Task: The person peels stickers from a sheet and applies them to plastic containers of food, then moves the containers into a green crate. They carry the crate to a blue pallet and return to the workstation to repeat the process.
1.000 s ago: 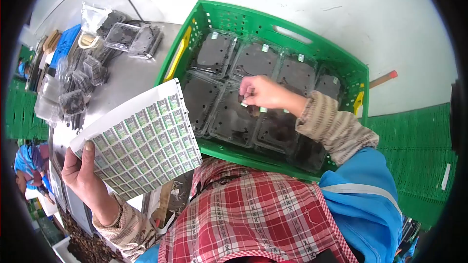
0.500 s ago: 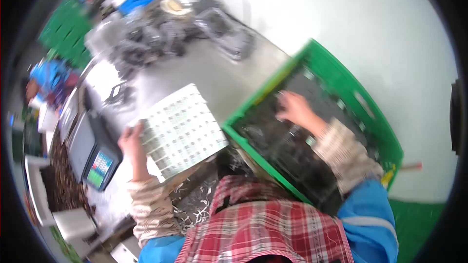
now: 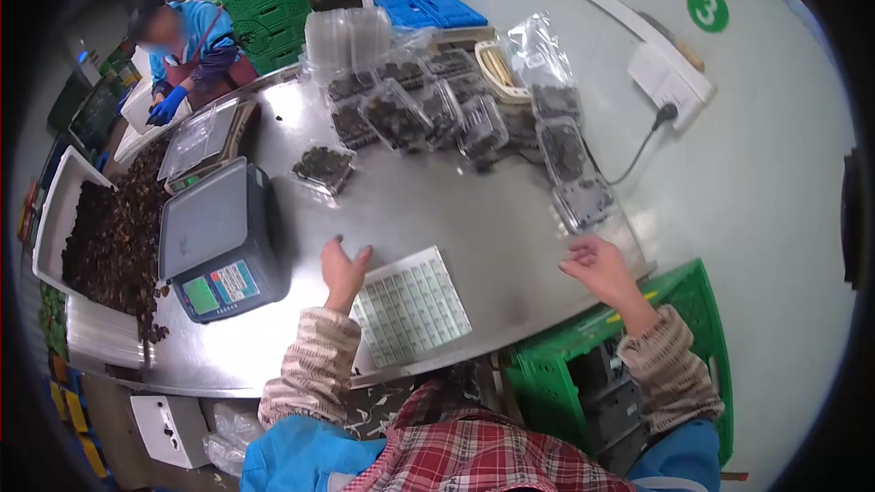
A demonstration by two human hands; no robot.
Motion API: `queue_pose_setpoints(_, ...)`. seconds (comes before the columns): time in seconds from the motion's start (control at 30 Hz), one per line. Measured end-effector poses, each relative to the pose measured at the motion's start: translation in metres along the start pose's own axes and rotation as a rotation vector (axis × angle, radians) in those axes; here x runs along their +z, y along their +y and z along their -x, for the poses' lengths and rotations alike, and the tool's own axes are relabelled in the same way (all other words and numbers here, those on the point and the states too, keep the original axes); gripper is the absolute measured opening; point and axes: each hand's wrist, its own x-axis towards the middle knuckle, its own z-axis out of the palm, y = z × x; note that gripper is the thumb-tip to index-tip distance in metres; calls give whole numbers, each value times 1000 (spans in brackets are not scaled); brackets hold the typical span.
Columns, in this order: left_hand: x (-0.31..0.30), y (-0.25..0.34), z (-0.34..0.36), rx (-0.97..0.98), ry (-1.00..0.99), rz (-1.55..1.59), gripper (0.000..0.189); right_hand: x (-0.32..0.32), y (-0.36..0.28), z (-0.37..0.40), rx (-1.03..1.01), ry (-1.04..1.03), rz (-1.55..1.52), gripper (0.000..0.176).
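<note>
My left hand (image 3: 344,273) is over the steel table, thumb and forefinger apart and nothing seen between them. Right beside it, a sheet of printed labels (image 3: 415,310) lies at the table's near edge. My right hand (image 3: 602,269) is over the right end of the table with loosely bent fingers, and I see nothing in them. Just beyond its fingertips lies a clear plastic box with dark contents (image 3: 583,203). A similar filled box (image 3: 324,169) stands alone, ahead of my left hand.
A grey scale (image 3: 214,241) stands on the left, by a heap of dark brown pieces (image 3: 128,228). Several filled boxes (image 3: 396,117) crowd the far side. A green crate (image 3: 711,319) holds dark boxes at lower right. Across the table, a person (image 3: 196,46) wears blue gloves.
My right hand has come out of the green crate to above the table's right end. The view has swung up and turned. My left hand remains by the label sheet.
</note>
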Motion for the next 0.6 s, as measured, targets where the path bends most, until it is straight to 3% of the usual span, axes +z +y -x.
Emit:
queue_pose_setpoints(0.07, 1, 26, -50, -77, -185, 276, 66, 23, -13, -53, 9, -24, 4, 45)
queue_pose_setpoints(0.17, 34, 50, -128, -207, -277, 592, 71, 48, -33, -131, 39, -20, 19, 55)
queue_pose_setpoints(0.27, 73, 70, -202, -320, -309, 641, 75, 66, -41, -212, 38, 68, 60, 63)
queue_pose_setpoints(0.3, 108, 62, -232, -308, -201, 619, 67, 71, -41, -240, 16, 125, 90, 66)
queue_pose_setpoints(0.4, 164, 53, -285, -387, -220, 633, 60, 85, -24, -316, 71, 259, 184, 69)
queue_pose_setpoints(0.43, 174, 57, -306, -396, -265, 781, 50, 93, -14, -347, 78, 267, 193, 69)
queue_pose_setpoints(0.47, 185, 53, -314, -426, -281, 780, 50, 103, 0, -373, 84, 319, 171, 69)
queue_pose_setpoints(0.5, 176, 60, -319, -393, -323, 980, 52, 112, 10, -395, 85, 366, 151, 70)
queue_pose_setpoints(0.53, 173, 66, -325, -358, -356, 1181, 55, 118, 9, -408, 102, 346, 171, 70)
queue_pose_setpoints(0.6, 190, 62, -336, -415, -371, 1239, 44, 129, -4, -424, 227, 55, -15, 68)
